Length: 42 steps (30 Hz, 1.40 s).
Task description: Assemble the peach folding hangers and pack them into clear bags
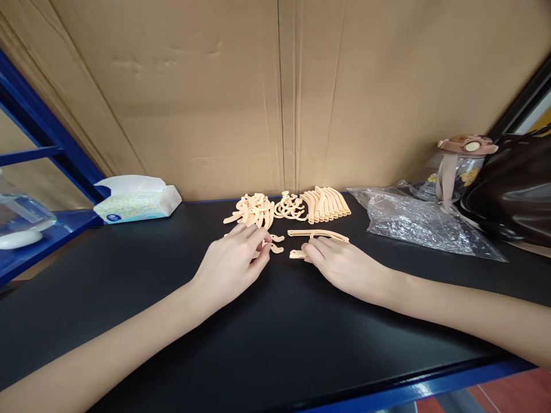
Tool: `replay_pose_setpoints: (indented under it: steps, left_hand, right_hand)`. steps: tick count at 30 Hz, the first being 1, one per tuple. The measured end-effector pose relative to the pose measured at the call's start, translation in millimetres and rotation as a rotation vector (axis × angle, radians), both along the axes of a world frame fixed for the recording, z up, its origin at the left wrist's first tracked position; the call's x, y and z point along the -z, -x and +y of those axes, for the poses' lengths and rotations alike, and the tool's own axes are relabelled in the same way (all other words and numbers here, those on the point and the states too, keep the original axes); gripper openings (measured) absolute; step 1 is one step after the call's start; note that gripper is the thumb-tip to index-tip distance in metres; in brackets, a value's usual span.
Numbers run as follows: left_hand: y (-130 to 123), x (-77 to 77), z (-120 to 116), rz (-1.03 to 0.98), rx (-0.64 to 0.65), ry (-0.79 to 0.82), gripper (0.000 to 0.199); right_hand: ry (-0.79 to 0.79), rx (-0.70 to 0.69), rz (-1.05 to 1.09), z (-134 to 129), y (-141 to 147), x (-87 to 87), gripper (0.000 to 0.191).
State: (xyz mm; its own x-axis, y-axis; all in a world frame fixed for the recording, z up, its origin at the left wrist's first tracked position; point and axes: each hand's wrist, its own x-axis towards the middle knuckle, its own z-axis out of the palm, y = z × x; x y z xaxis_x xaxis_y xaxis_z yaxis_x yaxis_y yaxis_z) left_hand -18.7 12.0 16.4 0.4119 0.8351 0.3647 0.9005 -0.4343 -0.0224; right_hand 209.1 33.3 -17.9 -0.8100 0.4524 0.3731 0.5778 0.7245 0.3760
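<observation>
My left hand (235, 255) is closed with thumb and fingertips together on a hook-ended beige plastic piece (276, 249). Just behind it lies a similar hook-ended piece (278, 238), partly hidden by the fingers. My right hand (338, 264) has its fingers curled over a beige plastic strip (297, 254), whose left end sticks out. Beyond that hand a longer, slightly bent beige strip (318, 233) rests on the table. At the back are a heap of curved pieces (256, 209), a cluster of small hooks (290, 205) and a neat row of channelled strips (326, 205).
The black tabletop (258, 344) has a blue front edge. A tissue pack (138, 201) is at the back left, beside a blue frame (47, 152). To the right lie a clear plastic bag (422, 221), a strapped bottle (465, 163) and a dark bag (512, 189). Cardboard (206, 97) stands behind.
</observation>
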Motion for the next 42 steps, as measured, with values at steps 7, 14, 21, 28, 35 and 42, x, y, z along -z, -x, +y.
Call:
replay_pose_setpoints:
  steps: [7, 14, 21, 28, 35, 42]
  left_hand:
    - [6.2, 21.3, 10.4, 0.102, 0.159, -0.106, 0.024]
    - [3.9, 23.5, 13.4, 0.119, 0.243, -0.128, 0.014]
    - [0.7, 21.9, 12.0, 0.209, 0.313, -0.170, 0.022]
    - [3.3, 6.8, 3.0, 0.251, 0.316, -0.157, 0.019]
    - [0.6, 10.5, -5.1, 0.343, 0.285, -0.139, 0.017]
    - [-2.6, 25.9, -1.2, 0.343, 0.325, -0.184, 0.017]
  right_hand:
    - [0.172, 0.012, 0.029, 2.3, -0.7, -1.4, 0.015]
    - [0.144, -0.007, 0.042, 3.0, -1.0, -2.3, 0.020]
    - [0.220, 0.014, 0.067, 5.9, -0.2, -0.8, 0.026]
    - [0.274, 0.036, 0.062, 4.8, -0.3, -3.9, 0.019]
    - [0.288, 0.019, 0.037, 4.5, 0.5, -7.9, 0.015]
    - [0.278, -0.005, 0.067, 6.1, 0.2, -5.1, 0.014]
